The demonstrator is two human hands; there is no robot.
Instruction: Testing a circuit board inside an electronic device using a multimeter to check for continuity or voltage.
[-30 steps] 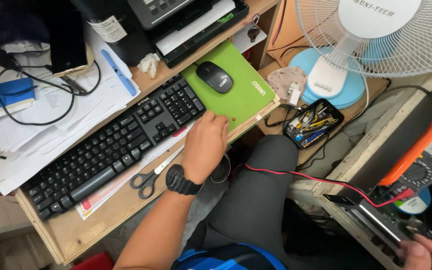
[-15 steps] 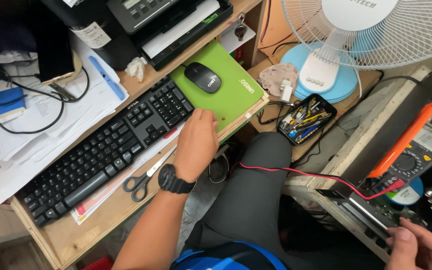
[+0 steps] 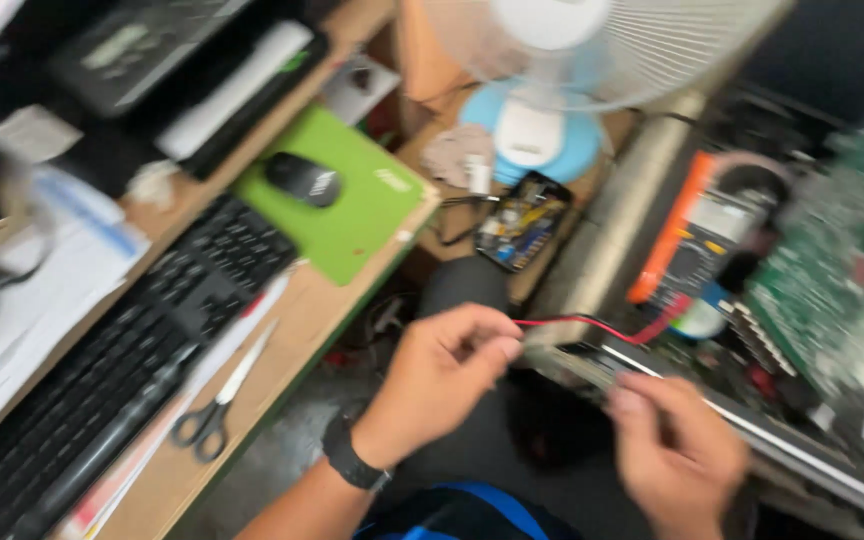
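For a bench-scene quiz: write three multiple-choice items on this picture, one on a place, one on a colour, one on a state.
1. Where does the computer mouse lie?
A. on the green mouse pad
B. on the keyboard
C. beside the fan

2. What colour is the wire pinched by the left hand?
A. blue
B. red
C. yellow

3. How is the right hand?
A. gripping scissors
B. resting on the keyboard
C. open, near the wire, holding nothing that can be made out

Key: 1 A, the mouse sits on the pad. 2 B, a red line runs from the fingers. 3 C, the blurred fingers are spread loose below the wire.
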